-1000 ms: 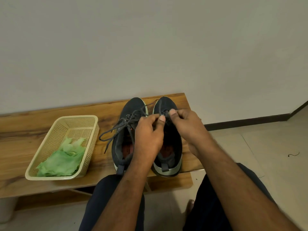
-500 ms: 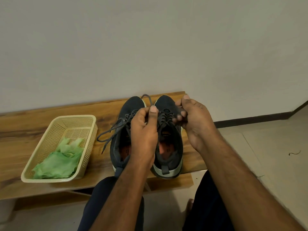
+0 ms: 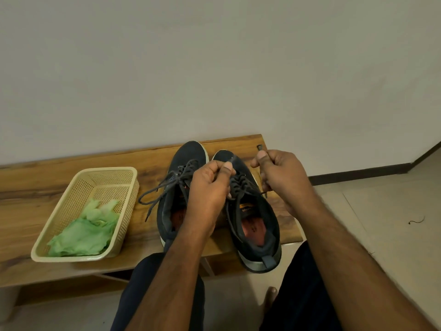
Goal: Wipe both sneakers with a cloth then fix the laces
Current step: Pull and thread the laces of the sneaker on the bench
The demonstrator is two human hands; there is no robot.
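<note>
You're pulling the right sneaker (image 3: 253,211)'s lace (image 3: 239,185) on the counter (image 3: 71,185): left hand (image 3: 210,187) and right hand (image 3: 279,173) are each pinching an end in curled fingers. Keep tension even, drawing both ends apart before knotting.

I see both hands pinching lace ends of the right sneaker (image 3: 253,211): left hand (image 3: 210,187), right hand (image 3: 279,173). Green cloth (image 3: 83,230) lies in basket (image 3: 78,177) on tabletop (image 3: 35,199).
</note>
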